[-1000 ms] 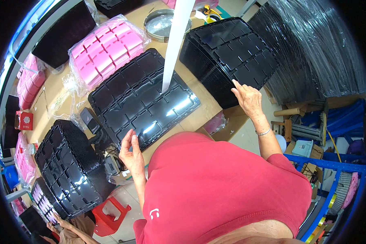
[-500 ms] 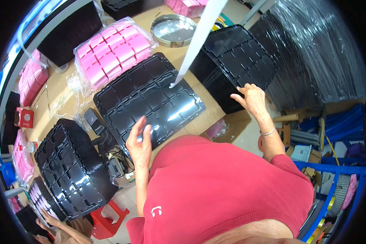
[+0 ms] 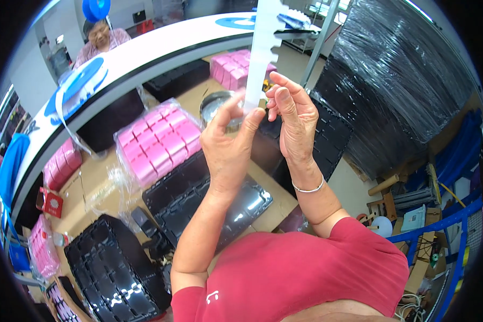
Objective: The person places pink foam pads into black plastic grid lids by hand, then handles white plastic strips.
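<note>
– Above the black plastic tray (image 3: 172, 201), up to the white strip (image 3: 260, 59), left hand (image 3: 228, 138) and right hand (image 3: 298, 127) are rising.
– Left's pinching its lower end; right's curling half-open beside, contact unclear.
– Light pinching should be preventing creases.

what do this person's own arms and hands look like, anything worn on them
The left hand and right hand are ungloved, with bare forearms below the short sleeves of a plain-looking red shirt. A slim silver-coloured bracelet circles the right wrist; none shows on the left.
</note>
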`<state>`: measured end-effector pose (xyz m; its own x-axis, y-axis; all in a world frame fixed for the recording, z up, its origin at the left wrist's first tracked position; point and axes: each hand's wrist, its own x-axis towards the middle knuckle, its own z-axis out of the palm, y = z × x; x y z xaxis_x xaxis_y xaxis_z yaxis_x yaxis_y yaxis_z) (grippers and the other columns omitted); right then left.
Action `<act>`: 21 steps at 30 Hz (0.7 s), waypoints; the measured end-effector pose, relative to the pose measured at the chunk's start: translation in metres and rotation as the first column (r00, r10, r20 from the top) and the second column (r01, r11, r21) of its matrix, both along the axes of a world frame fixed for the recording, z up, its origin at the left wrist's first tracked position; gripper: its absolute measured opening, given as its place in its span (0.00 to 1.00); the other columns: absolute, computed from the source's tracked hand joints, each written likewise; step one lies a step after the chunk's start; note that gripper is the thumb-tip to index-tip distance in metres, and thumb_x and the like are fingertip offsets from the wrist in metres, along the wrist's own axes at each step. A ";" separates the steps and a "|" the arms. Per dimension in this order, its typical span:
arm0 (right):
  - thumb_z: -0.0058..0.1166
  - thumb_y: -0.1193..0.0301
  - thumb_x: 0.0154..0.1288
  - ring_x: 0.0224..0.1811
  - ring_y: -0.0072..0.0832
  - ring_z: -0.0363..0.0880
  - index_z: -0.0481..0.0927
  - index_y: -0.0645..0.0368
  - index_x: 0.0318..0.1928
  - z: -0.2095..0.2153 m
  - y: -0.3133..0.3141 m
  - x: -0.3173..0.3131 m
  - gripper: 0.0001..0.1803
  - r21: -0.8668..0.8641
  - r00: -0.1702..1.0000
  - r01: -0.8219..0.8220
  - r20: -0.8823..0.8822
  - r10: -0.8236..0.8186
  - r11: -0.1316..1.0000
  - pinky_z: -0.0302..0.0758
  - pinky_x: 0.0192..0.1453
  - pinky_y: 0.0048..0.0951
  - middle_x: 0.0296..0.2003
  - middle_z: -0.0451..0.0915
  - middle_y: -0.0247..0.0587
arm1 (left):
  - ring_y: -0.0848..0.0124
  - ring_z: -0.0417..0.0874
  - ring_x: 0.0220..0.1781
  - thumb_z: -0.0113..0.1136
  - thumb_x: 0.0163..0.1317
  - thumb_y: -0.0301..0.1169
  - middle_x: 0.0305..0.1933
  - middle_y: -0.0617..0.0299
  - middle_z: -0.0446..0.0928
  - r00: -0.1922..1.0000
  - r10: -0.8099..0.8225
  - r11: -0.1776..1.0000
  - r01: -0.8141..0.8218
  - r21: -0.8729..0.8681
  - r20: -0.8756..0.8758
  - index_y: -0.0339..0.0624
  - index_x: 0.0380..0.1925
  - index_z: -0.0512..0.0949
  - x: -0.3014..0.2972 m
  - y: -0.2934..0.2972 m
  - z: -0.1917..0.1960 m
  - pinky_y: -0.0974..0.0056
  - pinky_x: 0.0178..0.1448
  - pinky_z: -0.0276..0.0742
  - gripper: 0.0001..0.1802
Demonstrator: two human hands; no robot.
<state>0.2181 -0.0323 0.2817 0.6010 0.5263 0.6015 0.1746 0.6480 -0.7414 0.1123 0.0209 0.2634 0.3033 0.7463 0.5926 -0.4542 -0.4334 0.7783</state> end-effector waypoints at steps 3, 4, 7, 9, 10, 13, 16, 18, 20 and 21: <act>0.64 0.71 0.61 0.33 0.11 0.75 0.81 0.62 0.48 0.026 0.003 -0.008 0.15 0.146 0.991 0.095 0.077 -0.107 0.985 0.68 0.31 0.12 0.33 0.81 0.29 | 0.71 0.81 0.35 0.69 0.56 0.29 0.31 0.62 0.83 0.986 0.165 0.986 -0.165 0.018 -0.022 0.39 0.30 0.83 0.007 -0.004 0.004 0.67 0.45 0.72 0.06; 0.64 0.71 0.61 0.33 0.11 0.75 0.81 0.62 0.48 0.031 0.003 -0.009 0.15 0.145 0.991 0.101 0.075 -0.113 0.984 0.68 0.31 0.12 0.33 0.81 0.29 | 0.71 0.81 0.35 0.69 0.56 0.29 0.31 0.62 0.83 0.987 0.160 0.987 -0.159 0.017 -0.024 0.39 0.30 0.83 0.008 -0.004 0.002 0.67 0.45 0.72 0.06; 0.64 0.71 0.61 0.28 0.10 0.75 0.83 0.62 0.40 0.040 0.003 -0.012 0.09 0.152 0.976 0.201 0.051 -0.211 0.968 0.66 0.27 0.11 0.28 0.81 0.28 | 0.78 0.79 0.36 0.68 0.59 0.32 0.32 0.65 0.83 0.954 0.296 0.938 -0.282 0.201 -0.042 0.40 0.33 0.83 0.012 -0.005 -0.006 0.71 0.44 0.72 0.08; 0.64 0.72 0.61 0.27 0.11 0.74 0.82 0.64 0.41 0.041 0.004 -0.010 0.10 0.139 0.987 0.148 0.045 -0.155 0.979 0.66 0.26 0.11 0.30 0.82 0.32 | 0.73 0.79 0.36 0.69 0.57 0.30 0.32 0.63 0.83 0.934 0.356 0.896 -0.343 0.283 0.003 0.40 0.32 0.83 0.015 -0.005 -0.007 0.68 0.45 0.71 0.07; 0.63 0.74 0.61 0.26 0.12 0.73 0.81 0.66 0.42 0.039 0.007 -0.009 0.10 0.134 0.994 0.093 0.039 -0.099 0.987 0.66 0.24 0.12 0.32 0.83 0.36 | 0.73 0.79 0.36 0.69 0.57 0.30 0.32 0.63 0.83 0.932 0.361 0.898 -0.346 0.273 -0.008 0.40 0.32 0.83 0.017 -0.004 -0.008 0.68 0.45 0.71 0.07; 0.60 0.75 0.64 0.24 0.13 0.71 0.79 0.64 0.39 0.026 0.021 -0.003 0.06 0.197 0.971 0.164 0.141 -0.193 0.967 0.67 0.24 0.13 0.32 0.80 0.36 | 0.65 0.79 0.30 0.69 0.52 0.27 0.26 0.62 0.79 0.887 0.451 0.823 -0.455 0.339 0.096 0.42 0.28 0.80 0.022 0.001 -0.015 0.62 0.42 0.67 0.06; 0.54 0.72 0.69 0.23 0.18 0.70 0.76 0.63 0.38 0.011 0.009 -0.003 0.06 0.481 0.579 0.416 0.513 -0.633 0.771 0.69 0.25 0.16 0.32 0.76 0.36 | 0.63 0.79 0.34 0.67 0.54 0.28 0.29 0.61 0.81 0.865 0.465 0.765 -0.499 0.406 0.187 0.44 0.28 0.80 0.028 0.005 -0.012 0.62 0.45 0.68 0.04; 0.51 0.70 0.70 0.24 0.22 0.70 0.75 0.63 0.37 0.002 -0.027 -0.014 0.08 0.583 0.462 0.192 0.656 -0.597 0.789 0.68 0.25 0.17 0.31 0.74 0.39 | 0.64 0.79 0.32 0.69 0.53 0.32 0.29 0.64 0.81 0.833 0.491 0.716 -0.553 0.426 0.255 0.46 0.28 0.81 0.027 0.001 -0.002 0.62 0.43 0.67 0.06; 0.52 0.64 0.70 0.30 0.25 0.73 0.74 0.61 0.36 -0.033 -0.054 -0.028 0.12 0.498 0.851 -0.006 0.457 -0.257 0.867 0.70 0.30 0.18 0.34 0.75 0.41 | 0.64 0.79 0.31 0.69 0.53 0.34 0.28 0.65 0.81 0.890 0.390 0.769 -0.455 0.449 0.235 0.46 0.34 0.81 0.024 0.006 -0.010 0.61 0.42 0.68 0.10; 0.51 0.67 0.70 0.28 0.24 0.72 0.73 0.64 0.37 -0.042 -0.075 0.001 0.11 0.166 0.867 0.151 0.452 -0.211 0.975 0.71 0.30 0.19 0.35 0.76 0.44 | 0.65 0.80 0.32 0.69 0.53 0.34 0.29 0.65 0.81 0.937 0.305 0.839 -0.350 0.417 0.172 0.45 0.38 0.80 0.018 0.005 -0.013 0.62 0.41 0.70 0.14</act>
